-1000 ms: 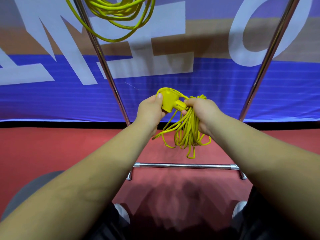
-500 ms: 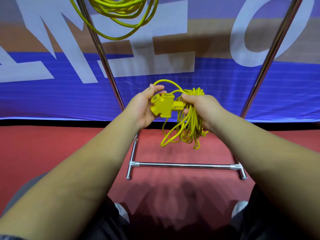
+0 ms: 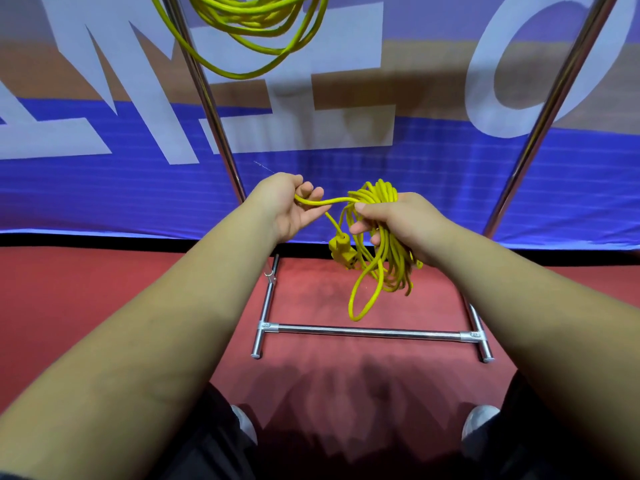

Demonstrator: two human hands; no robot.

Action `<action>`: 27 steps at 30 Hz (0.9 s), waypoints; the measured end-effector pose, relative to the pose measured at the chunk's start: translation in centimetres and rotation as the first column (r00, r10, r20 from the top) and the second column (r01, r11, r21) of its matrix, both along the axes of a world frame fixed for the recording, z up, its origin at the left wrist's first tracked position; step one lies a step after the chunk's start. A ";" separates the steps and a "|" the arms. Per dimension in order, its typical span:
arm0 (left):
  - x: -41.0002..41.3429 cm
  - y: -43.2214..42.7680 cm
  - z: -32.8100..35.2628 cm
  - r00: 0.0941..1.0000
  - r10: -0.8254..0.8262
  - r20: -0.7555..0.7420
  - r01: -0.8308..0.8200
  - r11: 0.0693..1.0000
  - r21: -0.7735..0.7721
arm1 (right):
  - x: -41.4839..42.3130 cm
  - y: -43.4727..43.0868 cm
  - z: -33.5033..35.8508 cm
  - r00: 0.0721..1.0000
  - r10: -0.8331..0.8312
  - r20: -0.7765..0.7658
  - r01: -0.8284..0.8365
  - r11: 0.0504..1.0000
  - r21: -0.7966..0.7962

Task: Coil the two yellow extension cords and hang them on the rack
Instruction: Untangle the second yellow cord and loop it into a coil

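bright even light; the rack (image 3: 363, 332) glinted; soft layered shadows lay on the floor (image 3: 69, 278) at 6 o'clock; edges bowed.

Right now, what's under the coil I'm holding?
Below the coil in the right hand: red floor and the rack's crossbar. The forearm hides part of its right foot.

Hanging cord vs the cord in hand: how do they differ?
The hanging cord dangles by the rack pole in wide loops; the held cord is a tight bundle in the right hand. No plug shows on the hanging cord; the held cord's socket end dangles. Both are yellow.
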State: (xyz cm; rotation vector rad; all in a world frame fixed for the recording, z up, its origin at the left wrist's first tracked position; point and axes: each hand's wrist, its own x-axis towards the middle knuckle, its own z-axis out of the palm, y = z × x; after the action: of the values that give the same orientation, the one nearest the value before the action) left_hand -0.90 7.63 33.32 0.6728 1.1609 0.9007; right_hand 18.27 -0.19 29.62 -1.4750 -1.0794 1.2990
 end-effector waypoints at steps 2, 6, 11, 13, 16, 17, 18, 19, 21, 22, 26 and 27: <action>-0.2 0.0 0.0 0.995 0.007 -0.100 -0.007 1.000 -0.003 | 0.0 -0.1 -0.1 0.999 0.051 -0.008 -0.051 0.999 -0.018; -0.7 0.0 -0.3 0.981 0.043 -0.192 -0.044 0.999 -0.001 | -0.1 0.1 -0.7 0.997 0.025 -0.077 -0.032 0.996 -0.080; -1.5 0.8 -0.1 0.927 0.038 -0.373 -0.020 0.998 0.052 | 0.2 0.4 -1.1 0.980 -0.034 -0.195 0.008 0.991 -0.135; -2.6 1.5 -0.3 0.895 0.055 -0.443 -0.045 0.998 0.033 | 0.5 0.5 -0.8 0.952 -0.098 -0.291 0.058 0.988 -0.144; -4.4 1.9 -0.7 0.860 0.080 -0.503 -0.109 0.994 -0.028 | 1.2 0.7 -0.1 0.900 -0.195 -0.389 0.145 0.977 -0.156; -4.9 1.8 -1.0 0.821 0.064 -0.568 -0.094 0.995 -0.023 | 1.6 0.7 0.0 0.885 -0.218 -0.411 0.167 0.974 -0.156; -5.3 2.0 -1.8 0.770 0.056 -0.635 -0.081 0.997 -0.011 | 1.9 0.7 0.2 0.870 -0.237 -0.432 0.187 0.970 -0.157; -5.5 1.9 -2.2 0.736 0.033 -0.676 -0.060 0.998 -0.017 | 2.2 0.7 0.2 0.855 -0.254 -0.452 0.204 0.966 -0.158; -5.6 1.6 -3.2 0.651 -0.026 -0.759 0.033 0.999 -0.005 | 2.8 0.6 0.5 0.830 -0.275 -0.485 0.225 0.961 -0.159; -5.7 1.5 -3.2 0.613 -0.041 -0.789 0.052 0.999 -0.011 | 3.1 0.6 0.6 0.819 -0.283 -0.500 0.235 0.959 -0.159; -7.7 1.7 -4.3 0.321 0.036 -0.946 0.095 0.993 0.070 | 4.5 0.6 1.5 0.739 -0.328 -0.588 0.291 0.943 -0.161; -8.3 1.7 -4.5 0.264 0.033 -0.964 0.086 0.995 0.058 | 4.9 0.5 1.7 0.722 -0.339 -0.603 0.305 0.938 -0.161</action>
State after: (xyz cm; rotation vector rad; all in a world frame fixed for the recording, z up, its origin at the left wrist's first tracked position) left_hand -9.15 9.37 28.80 1.4495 2.2241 0.4171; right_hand 23.15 0.36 31.30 -1.0655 -0.3284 1.4125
